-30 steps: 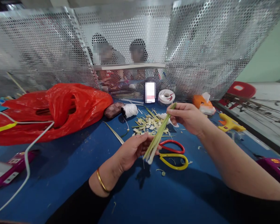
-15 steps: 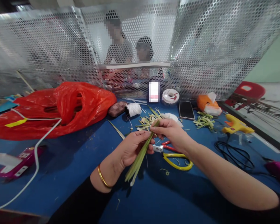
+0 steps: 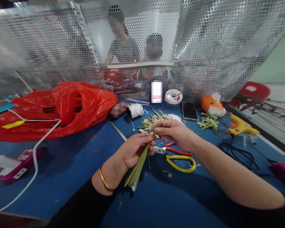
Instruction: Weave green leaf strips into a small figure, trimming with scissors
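Note:
My left hand (image 3: 133,150) is closed round a bundle of long green leaf strips (image 3: 139,169), whose pale lower ends hang toward me. At the bundle's upper end, my right hand (image 3: 172,131) pinches the tips between thumb and fingers. Just beyond the hands lies a heap of cut green and pale scraps (image 3: 147,124), partly hidden by my right hand. Red-handled pliers (image 3: 160,150) rest on the table beside my left fingertips. Closer to me is a yellow looped handle (image 3: 192,166), its other end hidden. A spool of white thread (image 3: 136,110) lies on its side behind my left hand.
A large red plastic bag (image 3: 85,95) fills the left side, with a white cable (image 3: 35,158) and a purple power strip (image 3: 21,163) before it. To the right are a phone (image 3: 190,110), a tissue pack (image 3: 212,106) and a yellow glue gun (image 3: 243,125). A perforated metal screen (image 3: 204,47) stands behind.
The bundle's lower ends have shifted slightly left and down in my left hand. My right hand has moved a little up at the tips. Behind the screen, one person's head has moved right.

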`<state>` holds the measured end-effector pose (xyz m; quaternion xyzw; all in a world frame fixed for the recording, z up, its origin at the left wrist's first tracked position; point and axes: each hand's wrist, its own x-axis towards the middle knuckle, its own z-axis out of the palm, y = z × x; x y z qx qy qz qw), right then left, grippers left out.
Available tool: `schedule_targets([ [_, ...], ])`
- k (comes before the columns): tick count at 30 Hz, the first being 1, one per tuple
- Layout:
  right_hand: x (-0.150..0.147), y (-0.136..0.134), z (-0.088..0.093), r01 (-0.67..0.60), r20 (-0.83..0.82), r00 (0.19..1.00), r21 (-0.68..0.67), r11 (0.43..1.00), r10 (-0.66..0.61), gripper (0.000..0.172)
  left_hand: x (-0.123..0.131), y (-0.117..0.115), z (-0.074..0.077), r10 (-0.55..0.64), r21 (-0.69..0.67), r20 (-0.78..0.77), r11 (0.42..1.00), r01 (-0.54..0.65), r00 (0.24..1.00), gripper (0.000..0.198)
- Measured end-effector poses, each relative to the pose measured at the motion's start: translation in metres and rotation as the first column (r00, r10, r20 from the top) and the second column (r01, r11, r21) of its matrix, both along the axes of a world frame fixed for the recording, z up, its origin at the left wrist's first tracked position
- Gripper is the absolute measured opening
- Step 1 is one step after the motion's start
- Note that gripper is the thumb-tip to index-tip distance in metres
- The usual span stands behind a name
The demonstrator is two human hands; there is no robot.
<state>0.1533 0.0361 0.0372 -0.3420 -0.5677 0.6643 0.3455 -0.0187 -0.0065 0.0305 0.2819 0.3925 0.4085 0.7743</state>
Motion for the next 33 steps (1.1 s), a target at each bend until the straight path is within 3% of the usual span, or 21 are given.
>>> schedule_targets([
  [9, -0.005, -0.004, 0.006, 0.105, 0.015, 0.994, 0.018, 0.994, -0.105, 0.015, 0.001, -0.001, 0.0, -0.016, 0.008, -0.027, 1.0, 0.016, 1.0, 0.01],
  [20, -0.005, -0.001, -0.001, 0.065, -0.009, 0.998, 0.068, 0.996, -0.064, 0.011, -0.001, 0.001, -0.004, -0.054, -0.112, 0.08, 0.992, 0.062, 0.995, 0.01],
  [27, -0.008, -0.003, 0.0, 0.048, -0.022, 0.999, 0.059, 0.997, -0.047, 0.015, -0.001, 0.0, -0.005, -0.028, -0.102, 0.054, 0.994, 0.033, 0.998, 0.008],
  [33, -0.011, -0.004, -0.001, 0.055, 0.04, 0.998, 0.08, 0.995, -0.058, 0.016, 0.002, -0.003, -0.005, 0.085, 0.003, 0.003, 0.996, -0.085, 0.996, 0.008],
])
